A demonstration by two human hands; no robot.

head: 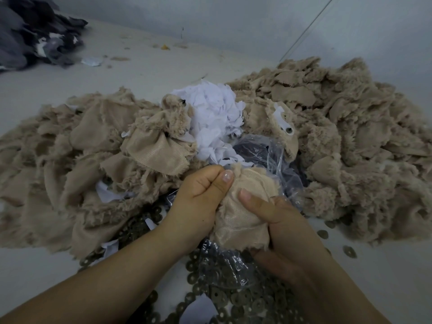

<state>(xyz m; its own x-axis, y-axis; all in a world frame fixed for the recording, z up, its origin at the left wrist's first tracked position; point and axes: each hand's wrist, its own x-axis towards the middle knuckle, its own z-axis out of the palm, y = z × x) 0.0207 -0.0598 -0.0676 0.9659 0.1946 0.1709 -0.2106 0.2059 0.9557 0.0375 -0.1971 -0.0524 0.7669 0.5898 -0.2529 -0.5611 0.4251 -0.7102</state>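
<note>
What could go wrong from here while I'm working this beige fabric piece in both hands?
1. The left hand and right hand both pinch the beige fabric piece near its frayed edge; pulling hard might tear it.
2. Loose washers lie right under the hands, so a sweep could scatter them.
3. The clear plastic bag sits right beside the piece and may get dragged along.

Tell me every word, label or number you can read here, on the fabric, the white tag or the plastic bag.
None: no readable text anywhere in this view.
The beige plush fabric piece, gripped by the left hand and right hand: no print.
The white tag with a hole: looks blank.
The clear plastic bag, washers and white paper scraps: no marks show.
</note>
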